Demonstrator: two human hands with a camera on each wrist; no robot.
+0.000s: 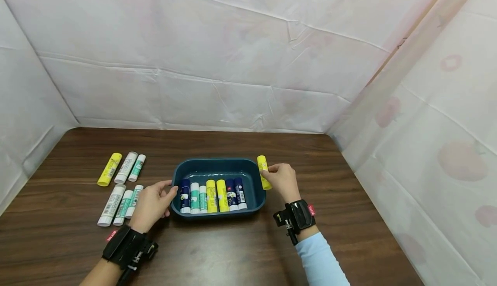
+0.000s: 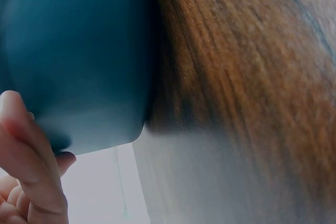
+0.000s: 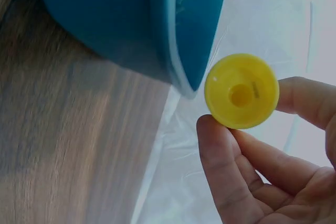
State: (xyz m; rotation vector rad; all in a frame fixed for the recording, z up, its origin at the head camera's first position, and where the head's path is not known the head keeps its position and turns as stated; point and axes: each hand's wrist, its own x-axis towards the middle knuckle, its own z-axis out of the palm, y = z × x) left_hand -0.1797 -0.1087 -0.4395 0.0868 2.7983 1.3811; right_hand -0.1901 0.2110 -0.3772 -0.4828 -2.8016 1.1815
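Tray sits gripped by the left hand, the right hand pinching a yellow tube.

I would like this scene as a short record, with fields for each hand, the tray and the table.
Left hand: holds the tray at its left end
Right hand: pinches a yellow glue stick beside the tray's right end
In the tray: three dark blue sticks, two green-and-white sticks, two yellow sticks
On the table: six sticks, left of the tray
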